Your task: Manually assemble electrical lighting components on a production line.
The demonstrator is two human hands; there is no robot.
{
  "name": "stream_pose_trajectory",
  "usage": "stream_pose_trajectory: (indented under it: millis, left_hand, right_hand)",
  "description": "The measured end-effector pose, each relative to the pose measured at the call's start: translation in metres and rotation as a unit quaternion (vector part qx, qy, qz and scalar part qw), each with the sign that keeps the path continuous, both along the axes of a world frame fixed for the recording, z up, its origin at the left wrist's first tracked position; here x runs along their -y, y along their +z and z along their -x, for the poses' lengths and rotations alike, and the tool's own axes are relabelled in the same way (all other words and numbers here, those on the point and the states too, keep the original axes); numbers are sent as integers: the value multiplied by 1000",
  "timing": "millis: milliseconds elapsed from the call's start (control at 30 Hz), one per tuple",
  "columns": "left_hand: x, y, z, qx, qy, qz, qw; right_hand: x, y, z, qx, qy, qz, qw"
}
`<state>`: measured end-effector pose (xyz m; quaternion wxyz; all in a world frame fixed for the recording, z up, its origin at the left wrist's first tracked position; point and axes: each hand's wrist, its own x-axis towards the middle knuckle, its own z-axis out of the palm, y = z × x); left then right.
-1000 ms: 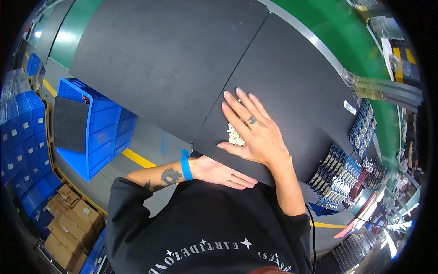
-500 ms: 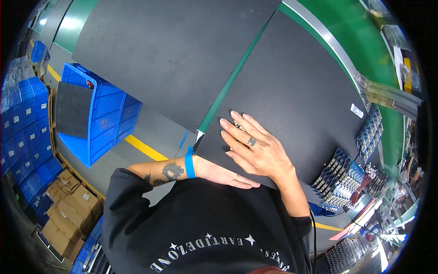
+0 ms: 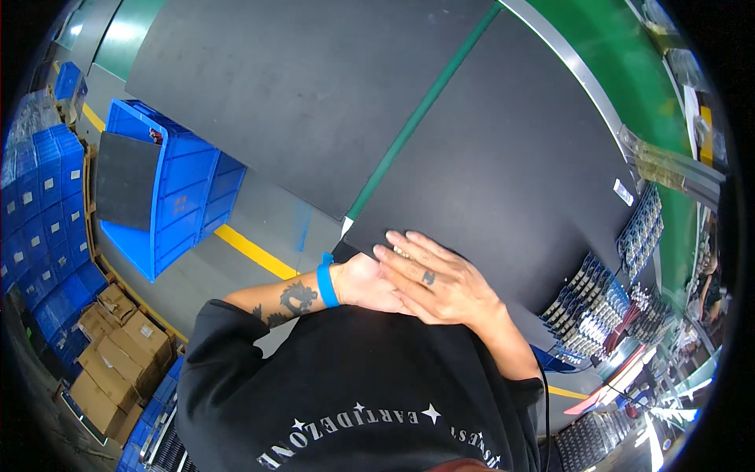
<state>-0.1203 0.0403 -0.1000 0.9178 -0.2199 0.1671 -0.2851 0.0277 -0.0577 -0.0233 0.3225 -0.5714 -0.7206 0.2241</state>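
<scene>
My right hand (image 3: pixel 444 283) lies palm down at the near edge of a black mat (image 3: pixel 503 157), fingers stretched out and close together. Small pale bits (image 3: pixel 400 252) show between its fingers; I cannot make out what they are. My left hand (image 3: pixel 366 282), with a blue wristband (image 3: pixel 326 282) on its wrist, is held palm up just at the mat's edge. Its fingers pass beneath my right hand and are partly hidden there.
A second black mat (image 3: pixel 299 94) lies to the left past a green strip (image 3: pixel 421 118). Stacked circuit strips (image 3: pixel 586 307) stand at the right, near a small white label (image 3: pixel 623 192). Left are a blue crate (image 3: pixel 185 189) and cardboard boxes (image 3: pixel 122 346).
My right hand has slid nearer to me, to the mat's edge and over my left hand's fingers. My left hand has stayed about where it was, its palm turned up more.
</scene>
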Motion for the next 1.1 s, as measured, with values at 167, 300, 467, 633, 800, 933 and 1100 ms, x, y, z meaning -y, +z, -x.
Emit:
stream_pose_trajectory:
  millis: [167,300,467,633,800,933,1100]
  left_hand:
    - [0,-20,6,71,38,110,991]
    - [-13,-11,2,32,13,98,995]
    - [-11,-9,-6,0,33,154,987]
    - [-10,-12,-9,27,27,156,987]
    - [-10,-15,-2,-43,4,108,993]
    - [-12,-26,9,18,-1,112,994]
    - [-12,-22,9,12,-37,-29,999]
  right_hand:
    - [3,-1,4,-15,-6,1,1000]
    - [9,-4,9,-35,22,-21,999]
    - [27,5,4,13,-37,-52,998]
    - [29,8,7,29,-136,83,987]
    - [18,2,29,9,-110,57,992]
    - [19,-3,34,-16,-70,8,997]
    - [27,-2,32,-56,-93,-31,994]
